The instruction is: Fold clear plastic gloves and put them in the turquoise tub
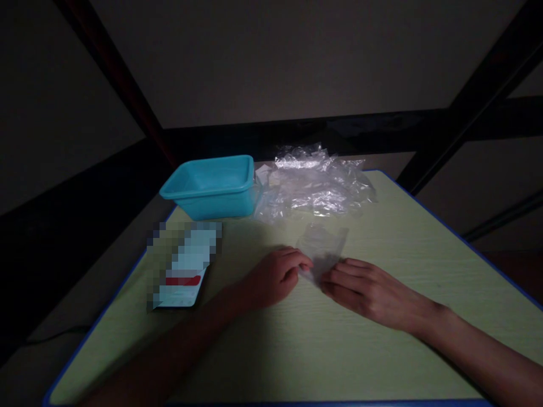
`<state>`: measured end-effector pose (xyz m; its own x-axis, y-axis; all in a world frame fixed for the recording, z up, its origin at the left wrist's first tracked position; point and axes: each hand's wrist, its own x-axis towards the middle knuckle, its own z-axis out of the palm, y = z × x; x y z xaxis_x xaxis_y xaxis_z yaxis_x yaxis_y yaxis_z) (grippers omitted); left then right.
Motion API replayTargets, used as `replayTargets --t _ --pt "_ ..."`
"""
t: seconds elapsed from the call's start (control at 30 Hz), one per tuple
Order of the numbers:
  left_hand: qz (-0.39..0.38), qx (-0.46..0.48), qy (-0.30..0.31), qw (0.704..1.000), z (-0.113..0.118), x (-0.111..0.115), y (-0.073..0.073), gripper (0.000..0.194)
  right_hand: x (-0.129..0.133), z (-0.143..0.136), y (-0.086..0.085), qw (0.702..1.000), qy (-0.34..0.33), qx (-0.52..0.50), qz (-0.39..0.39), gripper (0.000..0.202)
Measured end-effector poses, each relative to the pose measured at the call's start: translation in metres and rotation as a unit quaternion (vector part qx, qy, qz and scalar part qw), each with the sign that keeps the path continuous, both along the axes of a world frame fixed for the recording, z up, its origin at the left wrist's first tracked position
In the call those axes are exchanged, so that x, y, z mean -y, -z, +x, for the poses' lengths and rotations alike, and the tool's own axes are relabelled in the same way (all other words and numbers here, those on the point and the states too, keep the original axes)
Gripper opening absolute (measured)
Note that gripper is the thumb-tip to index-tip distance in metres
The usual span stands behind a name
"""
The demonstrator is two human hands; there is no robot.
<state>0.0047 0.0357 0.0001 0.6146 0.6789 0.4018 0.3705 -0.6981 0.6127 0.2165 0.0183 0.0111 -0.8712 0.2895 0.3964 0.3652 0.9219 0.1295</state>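
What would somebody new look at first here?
Probably the bright blue tub at the back left of the table. Next comes the shiny heap of clear plastic on its right. The glowing phone lies in front of the tub, left of the hands.

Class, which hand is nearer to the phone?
Left. The left hand is to the right of the phone; the right hand is farther off on that same side.

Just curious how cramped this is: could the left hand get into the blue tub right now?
Probably yes: the tub is open-topped and just beyond the left hand, with the phone off to the side. Its fingers are at the clear plastic, though.
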Motion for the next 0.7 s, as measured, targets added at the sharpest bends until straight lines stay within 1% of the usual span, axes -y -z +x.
replayTargets --t 0.13,0.3,0.4,0.57,0.7 --pt "-0.006 -0.011 -0.002 1.0 -0.0001 0.0005 -0.0007 0.027 -0.0003 -0.0005 0.0024 1.0 0.003 -0.004 0.003 0.024" --pt "0.004 0.001 0.008 1.0 0.0003 0.0015 0.0007 0.015 -0.0006 -0.0028 0.0 0.999 0.009 -0.03 0.012 0.027" --pt "0.008 -0.017 0.019 1.0 0.0 0.0017 0.0017 0.017 -0.0012 -0.0026 -0.0019 0.999 0.016 -0.049 0.005 0.029" --pt "0.046 -0.053 0.025 0.997 0.0 0.001 0.002 0.009 -0.0025 -0.0009 -0.0046 0.997 0.017 -0.073 0.007 0.025" --pt "0.075 -0.063 0.024 0.995 0.0008 0.0006 0.002 0.015 -0.0018 0.0005 -0.0061 0.997 0.013 -0.081 0.006 0.023"
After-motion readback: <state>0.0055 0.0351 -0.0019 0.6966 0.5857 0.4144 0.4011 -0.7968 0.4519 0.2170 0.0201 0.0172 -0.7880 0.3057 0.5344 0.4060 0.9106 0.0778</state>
